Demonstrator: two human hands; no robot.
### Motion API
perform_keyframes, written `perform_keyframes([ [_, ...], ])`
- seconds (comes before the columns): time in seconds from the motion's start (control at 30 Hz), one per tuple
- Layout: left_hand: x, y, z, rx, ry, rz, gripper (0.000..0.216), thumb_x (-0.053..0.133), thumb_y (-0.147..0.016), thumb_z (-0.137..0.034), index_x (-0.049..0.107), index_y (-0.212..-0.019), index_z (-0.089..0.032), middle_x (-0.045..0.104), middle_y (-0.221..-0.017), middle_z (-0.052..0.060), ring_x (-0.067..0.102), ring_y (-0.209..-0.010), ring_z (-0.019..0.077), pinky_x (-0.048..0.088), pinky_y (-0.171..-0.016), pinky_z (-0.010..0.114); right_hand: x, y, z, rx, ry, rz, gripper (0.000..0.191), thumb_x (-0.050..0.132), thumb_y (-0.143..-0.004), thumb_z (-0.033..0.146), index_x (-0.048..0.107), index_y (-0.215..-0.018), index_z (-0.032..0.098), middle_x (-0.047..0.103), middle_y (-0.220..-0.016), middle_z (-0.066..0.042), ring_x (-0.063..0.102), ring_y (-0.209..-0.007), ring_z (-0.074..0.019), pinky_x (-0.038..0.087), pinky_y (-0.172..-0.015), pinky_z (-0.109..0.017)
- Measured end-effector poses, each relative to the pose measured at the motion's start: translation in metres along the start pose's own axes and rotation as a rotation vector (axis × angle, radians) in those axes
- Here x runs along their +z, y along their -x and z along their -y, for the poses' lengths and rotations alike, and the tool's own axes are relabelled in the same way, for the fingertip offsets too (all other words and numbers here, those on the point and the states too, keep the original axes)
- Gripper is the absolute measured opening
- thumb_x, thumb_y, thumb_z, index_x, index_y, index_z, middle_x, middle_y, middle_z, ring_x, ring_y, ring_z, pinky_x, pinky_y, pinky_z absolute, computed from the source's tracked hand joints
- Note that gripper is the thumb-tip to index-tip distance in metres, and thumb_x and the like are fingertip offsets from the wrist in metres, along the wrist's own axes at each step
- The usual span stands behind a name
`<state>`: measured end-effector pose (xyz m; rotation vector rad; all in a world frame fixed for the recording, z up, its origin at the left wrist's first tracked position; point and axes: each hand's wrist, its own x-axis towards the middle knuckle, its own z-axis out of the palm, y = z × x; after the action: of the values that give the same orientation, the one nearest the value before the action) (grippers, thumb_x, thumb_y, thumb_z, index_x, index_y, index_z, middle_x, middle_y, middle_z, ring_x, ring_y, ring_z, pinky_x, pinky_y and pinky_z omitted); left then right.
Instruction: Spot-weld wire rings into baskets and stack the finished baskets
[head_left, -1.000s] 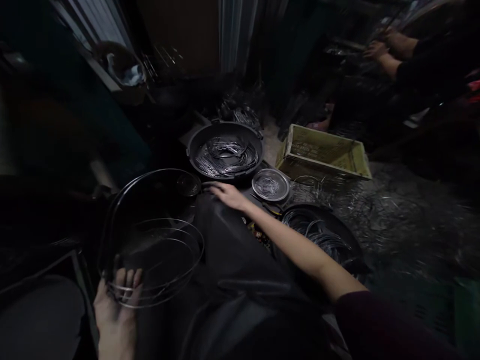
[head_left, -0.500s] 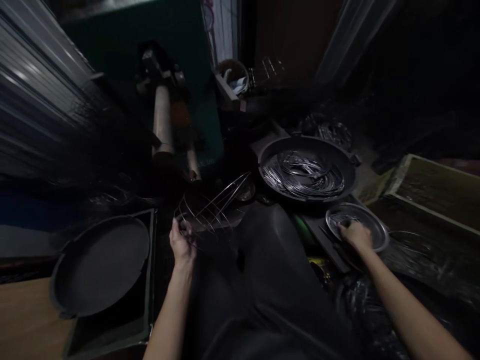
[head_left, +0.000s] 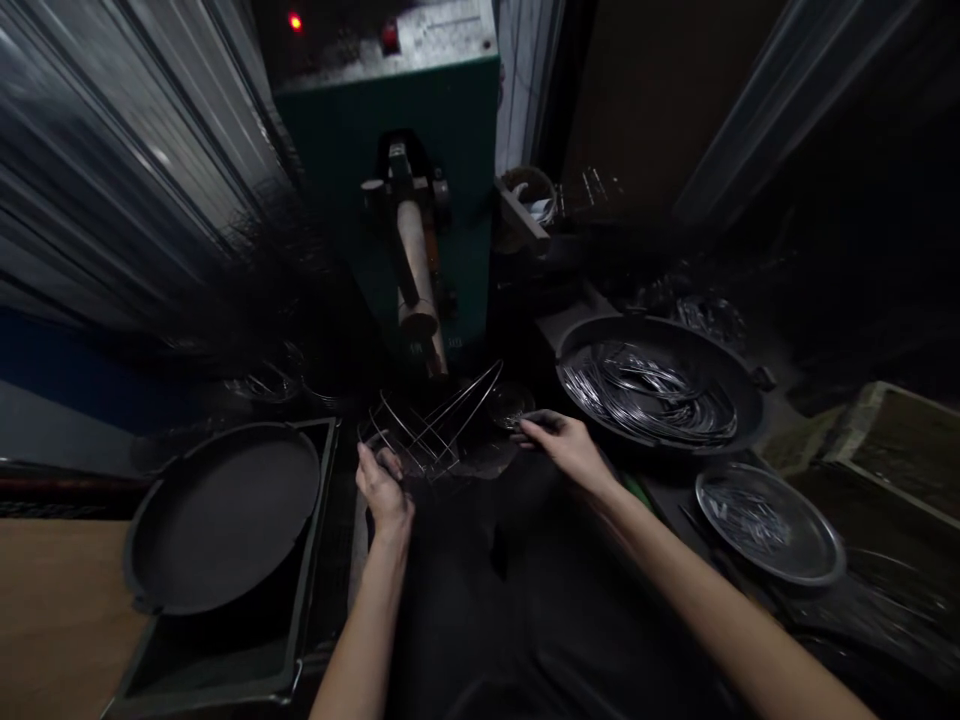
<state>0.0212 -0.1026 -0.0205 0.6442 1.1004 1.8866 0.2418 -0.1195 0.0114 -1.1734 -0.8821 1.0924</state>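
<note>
Where corrugated metal (head_left: 150, 130) rises, a green machine (head_left: 326, 150) stands alongside.

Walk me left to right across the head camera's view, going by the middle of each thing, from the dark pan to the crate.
Dark pan → left hand → wire frame → right hand → wide bowl of wires → small metal dish → crate.

Two hands (head_left: 385, 488) (head_left: 571, 450), one held wire frame (head_left: 433, 440), two big pans (head_left: 225, 520) (head_left: 652, 438), one green machine (head_left: 330, 140), one lit lamp (head_left: 295, 22).
</note>
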Motion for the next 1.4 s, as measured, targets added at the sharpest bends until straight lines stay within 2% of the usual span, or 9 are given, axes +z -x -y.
perform_keyframes([
  [0.07, -0.005, -0.004, -0.001, -0.004, 0.002, 0.002, 0.043, 0.047, -0.081, -0.057, 0.052, -0.069, -0.015, 0.030, -0.040, -0.009, 0.026, -0.036, 0.0042, 0.021, -0.040, 0.018, 0.029, -0.007, 0.002, 0.048, -0.085, 0.026, 0.033, 0.084, -0.051, 0.037, 0.065, -0.065, 0.013, 0.065, -0.059, -0.005, 0.063, -0.056, -0.0153, 0.051, -0.053, -0.024],
  [0.17, -0.012, -0.012, -0.002, -0.001, -0.014, -0.003, 0.042, 0.047, -0.081, -0.056, 0.056, -0.076, -0.015, 0.030, -0.040, -0.009, 0.026, -0.036, 0.0042, 0.021, -0.040, 0.018, 0.056, -0.012, 0.005, 0.086, -0.189, 0.047, 0.034, 0.085, -0.052, 0.034, 0.066, -0.069, 0.011, 0.064, -0.060, -0.004, 0.060, -0.054, -0.0108, 0.046, -0.047, -0.017],
  [0.3, -0.021, -0.026, -0.002, 0.005, -0.048, -0.007, 0.043, 0.048, -0.081, -0.055, 0.059, -0.085, -0.014, 0.030, -0.041, -0.009, 0.026, -0.036, 0.0045, 0.021, -0.039, 0.018, 0.078, -0.010, 0.010, 0.163, -0.336, 0.061, 0.037, 0.086, -0.047, 0.033, 0.066, -0.070, 0.012, 0.062, -0.062, -0.001, 0.056, -0.054, -0.0076, 0.039, -0.042, -0.014],
  [0.4, -0.026, -0.038, -0.003, -0.023, -0.069, 0.026, 0.043, 0.047, -0.082, -0.054, 0.060, -0.088, -0.013, 0.030, -0.041, -0.009, 0.025, -0.036, 0.0049, 0.021, -0.038, 0.018, 0.088, -0.008, 0.012, 0.186, -0.363, 0.058, 0.036, 0.086, -0.045, 0.032, 0.066, -0.068, 0.013, 0.062, -0.063, 0.000, 0.054, -0.054, -0.0071, 0.037, -0.040, -0.014],
  [0.7, -0.025, -0.058, -0.007, -0.043, -0.116, 0.044, 0.042, 0.048, -0.082, -0.051, 0.063, -0.086, -0.011, 0.030, -0.040, -0.008, 0.027, -0.035, 0.0053, 0.020, -0.036, 0.017, 0.101, -0.011, 0.011, 0.273, -0.362, -0.008, 0.029, 0.085, -0.046, 0.024, 0.066, -0.066, 0.014, 0.061, -0.065, -0.001, 0.050, -0.051, -0.0064, 0.034, -0.038, -0.015],
  [1.17, -0.016, -0.076, -0.013, -0.087, -0.082, 0.062, 0.049, 0.054, -0.075, -0.057, 0.063, -0.082, -0.009, 0.028, -0.035, -0.010, 0.026, -0.033, 0.0050, 0.017, -0.037, 0.018, 0.118, -0.020, 0.023, 0.294, -0.350, -0.060, 0.021, 0.081, -0.053, 0.015, 0.061, -0.060, 0.014, 0.059, -0.057, 0.000, 0.051, -0.047, -0.0067, 0.034, -0.035, -0.014],
  [1.4, -0.018, -0.073, -0.030, -0.209, 0.014, 0.133, 0.037, 0.052, -0.080, -0.044, 0.063, -0.087, -0.010, 0.028, -0.035, -0.009, 0.022, -0.031, 0.0040, 0.014, -0.035, 0.017, 0.119, -0.018, 0.024, 0.317, -0.368, -0.053, 0.016, 0.079, -0.060, 0.014, 0.064, -0.067, 0.014, 0.061, -0.062, 0.001, 0.055, -0.051, -0.0068, 0.038, -0.038, -0.013],
])
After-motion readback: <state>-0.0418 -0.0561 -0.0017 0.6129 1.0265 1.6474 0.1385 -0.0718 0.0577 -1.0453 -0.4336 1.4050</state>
